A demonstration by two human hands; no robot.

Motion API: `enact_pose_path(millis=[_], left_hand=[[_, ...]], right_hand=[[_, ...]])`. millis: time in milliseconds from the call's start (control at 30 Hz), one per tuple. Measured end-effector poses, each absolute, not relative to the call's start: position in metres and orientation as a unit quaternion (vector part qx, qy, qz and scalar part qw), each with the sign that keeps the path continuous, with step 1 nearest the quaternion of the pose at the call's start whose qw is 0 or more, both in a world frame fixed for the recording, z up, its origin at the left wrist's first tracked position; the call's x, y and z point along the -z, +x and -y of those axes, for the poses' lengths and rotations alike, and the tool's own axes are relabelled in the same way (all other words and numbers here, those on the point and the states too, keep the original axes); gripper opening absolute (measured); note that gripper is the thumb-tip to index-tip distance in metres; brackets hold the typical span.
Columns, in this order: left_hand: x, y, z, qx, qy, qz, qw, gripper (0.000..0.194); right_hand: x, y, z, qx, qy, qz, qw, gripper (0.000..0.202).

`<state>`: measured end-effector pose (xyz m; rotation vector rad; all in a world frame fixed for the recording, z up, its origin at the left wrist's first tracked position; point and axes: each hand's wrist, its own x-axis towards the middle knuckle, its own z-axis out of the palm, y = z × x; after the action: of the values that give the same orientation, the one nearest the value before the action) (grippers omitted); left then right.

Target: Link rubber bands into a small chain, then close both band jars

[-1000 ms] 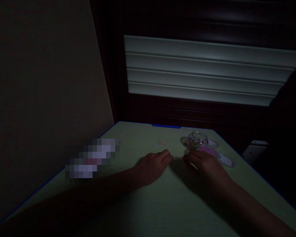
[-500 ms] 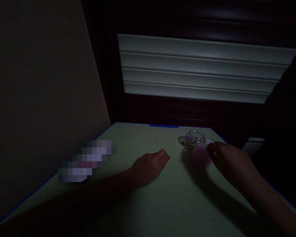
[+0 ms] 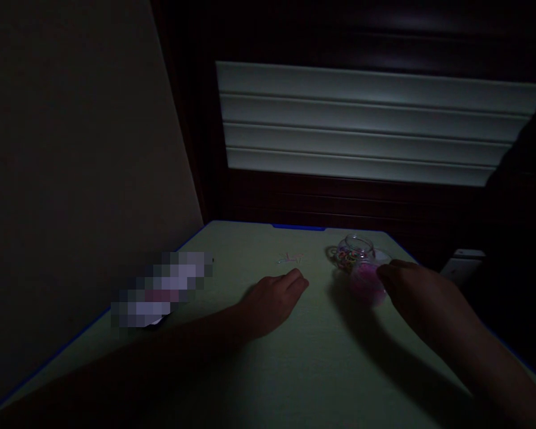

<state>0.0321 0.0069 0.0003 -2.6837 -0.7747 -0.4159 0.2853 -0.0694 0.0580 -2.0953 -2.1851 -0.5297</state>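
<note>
On the pale green table [image 3: 304,369], my left hand [image 3: 274,301] rests with its fingers pressed together; anything between them is hidden. My right hand [image 3: 406,286] is closed at the right side of a round clear container with pink contents [image 3: 368,283], and its fingertips are too dark to show what they pinch. Just behind stands a clear open jar [image 3: 351,253] holding many small coloured rings. Part of a pale round item [image 3: 381,256] shows beside the jar. Several thin coloured pieces [image 3: 290,258] lie beyond my left hand.
A blurred-out pale and pink object [image 3: 165,289] lies at the table's left edge. A white device [image 3: 463,266] is past the right edge. Behind the table is a dark wooden panel with pale slats [image 3: 357,125], and a wall [image 3: 80,119] rises at the left.
The whole view has shifted slightly. My right hand stays by the pink container, whose pink contents now look clearer. My left hand has barely moved.
</note>
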Motion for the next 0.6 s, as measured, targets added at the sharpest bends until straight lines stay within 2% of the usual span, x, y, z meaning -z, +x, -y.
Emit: enact_pose_path(millis=[267, 433, 600], left_hand=[[0.002, 0.032, -0.01, 0.141, -0.932, 0.312, 0.119, 0.021], [0.002, 0.033, -0.009, 0.152, -0.936, 0.303, 0.092, 0.021], [-0.001, 0.033, -0.008, 0.135, -0.937, 0.299, 0.122, 0.02]], right_hand=[[-0.062, 0.276, 0.07, 0.186, -0.657, 0.727, 0.077, 0.02], [-0.055, 0.259, 0.063, 0.146, -0.57, 0.798, 0.125, 0.02], [-0.039, 0.245, 0.058, 0.082, -0.518, 0.841, 0.135, 0.021]])
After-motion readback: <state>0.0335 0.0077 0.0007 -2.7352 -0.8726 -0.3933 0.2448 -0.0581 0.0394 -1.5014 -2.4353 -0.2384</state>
